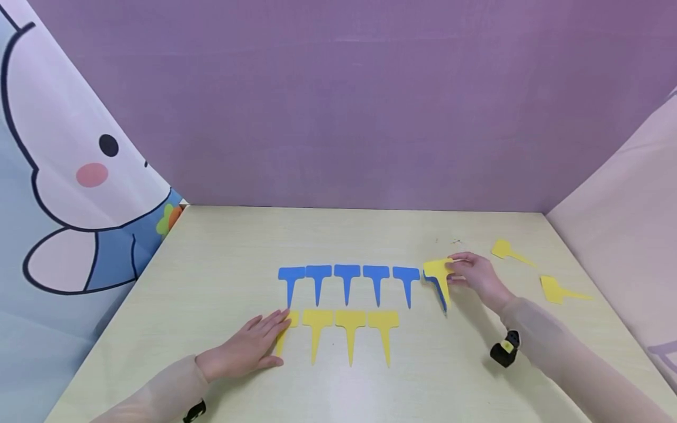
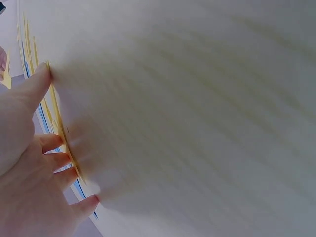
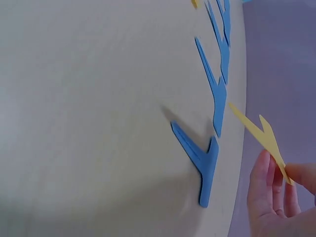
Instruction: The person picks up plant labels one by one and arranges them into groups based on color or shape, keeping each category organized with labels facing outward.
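Note:
A yellow T-shaped plant label [image 1: 438,271] is pinched at its wide end between the thumb and fingers of my right hand [image 1: 478,281]. It is raised above the table, overlapping a blue plant label [image 1: 436,288] in the head view; the right wrist view shows the yellow label apart from the blue label [image 3: 207,168] lying below it. My left hand [image 1: 245,349] rests with extended fingers on the leftmost yellow label [image 1: 280,343], partly covering it. In the left wrist view, the thumb and fingertips of the left hand [image 2: 34,192] lie along that label's edge.
Several blue labels [image 1: 347,282] form a row, wide ends away from me. Nearer is a row of several yellow labels [image 1: 350,335]. Two more yellow labels, one farther back [image 1: 502,248] and one nearer [image 1: 552,289], lie at the table's right. A purple backdrop [image 1: 359,117] stands behind.

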Available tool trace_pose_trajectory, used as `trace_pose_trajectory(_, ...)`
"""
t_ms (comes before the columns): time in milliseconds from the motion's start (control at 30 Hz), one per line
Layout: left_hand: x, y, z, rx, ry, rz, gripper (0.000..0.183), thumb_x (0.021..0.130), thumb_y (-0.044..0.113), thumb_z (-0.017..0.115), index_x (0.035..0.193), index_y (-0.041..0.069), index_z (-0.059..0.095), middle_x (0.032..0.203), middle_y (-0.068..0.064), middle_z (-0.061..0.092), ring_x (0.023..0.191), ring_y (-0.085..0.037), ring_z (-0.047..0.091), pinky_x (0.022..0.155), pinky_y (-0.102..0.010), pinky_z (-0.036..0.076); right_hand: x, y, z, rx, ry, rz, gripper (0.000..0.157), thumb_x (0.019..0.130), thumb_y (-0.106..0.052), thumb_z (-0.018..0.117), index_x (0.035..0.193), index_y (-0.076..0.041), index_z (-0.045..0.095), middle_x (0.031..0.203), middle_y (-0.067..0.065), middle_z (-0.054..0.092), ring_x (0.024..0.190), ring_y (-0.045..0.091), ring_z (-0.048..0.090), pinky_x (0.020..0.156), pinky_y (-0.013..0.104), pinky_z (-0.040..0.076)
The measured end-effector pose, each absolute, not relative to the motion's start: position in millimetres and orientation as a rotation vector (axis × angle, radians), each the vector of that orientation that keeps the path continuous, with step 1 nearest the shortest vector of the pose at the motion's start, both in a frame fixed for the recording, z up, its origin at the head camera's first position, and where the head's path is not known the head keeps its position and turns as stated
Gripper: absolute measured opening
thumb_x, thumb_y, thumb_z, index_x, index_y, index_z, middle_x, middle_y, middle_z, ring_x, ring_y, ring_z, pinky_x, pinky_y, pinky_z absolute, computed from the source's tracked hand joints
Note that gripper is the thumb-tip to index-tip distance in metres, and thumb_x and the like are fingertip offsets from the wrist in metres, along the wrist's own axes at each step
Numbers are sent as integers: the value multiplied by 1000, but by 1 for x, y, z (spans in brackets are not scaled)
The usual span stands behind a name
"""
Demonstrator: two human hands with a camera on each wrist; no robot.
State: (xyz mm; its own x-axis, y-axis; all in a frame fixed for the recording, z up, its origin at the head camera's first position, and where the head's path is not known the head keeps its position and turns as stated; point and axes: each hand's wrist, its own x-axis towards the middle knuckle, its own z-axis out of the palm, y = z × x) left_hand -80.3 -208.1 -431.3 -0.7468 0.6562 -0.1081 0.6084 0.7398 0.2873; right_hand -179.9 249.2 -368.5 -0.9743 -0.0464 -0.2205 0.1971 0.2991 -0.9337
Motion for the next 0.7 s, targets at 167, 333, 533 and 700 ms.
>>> trace_pose_trajectory(167, -81, -208, -432, 1002, 2734, 353, 73, 85, 50, 45, 136, 0, 29, 145, -14, 20, 131, -30, 19, 103, -50, 20, -169, 243, -371, 143, 2328, -1722, 43, 89, -15, 52, 120, 12, 37, 92, -3, 58, 80, 14, 61, 80, 36, 50)
trace_pose_trajectory(333, -80, -208, -432, 1000, 2727, 370, 73, 85, 50, 46, 136, 0, 29, 145, -14, 19, 132, -30, 19, 103, -50, 20, -157, 236, -373, 148, 2266, -1724, 43, 88, -14, 54, 118, 12, 38, 94, 0, 57, 82, 15, 60, 82, 37, 49)
trace_pose_trajectory(533, -79, -207, -430, 1006, 2729, 369, 73, 85, 50, 45, 136, 0, 29, 145, -14, 20, 131, -30, 19, 103, -51, 20, -146, 231, -377, 148, 2229, -1695, 35, 88, -12, 53, 112, 11, 43, 91, 3, 59, 85, 24, 62, 80, 37, 49)
trace_pose_trajectory(700, -79, -208, -430, 1005, 2732, 366, 73, 85, 51, 44, 136, 0, 29, 145, -14, 20, 131, -30, 19, 103, -50, 20, -138, 226, -381, 148, 2216, -1675, 28, 86, -10, 54, 105, 9, 48, 86, 4, 59, 83, 27, 63, 77, 35, 51)
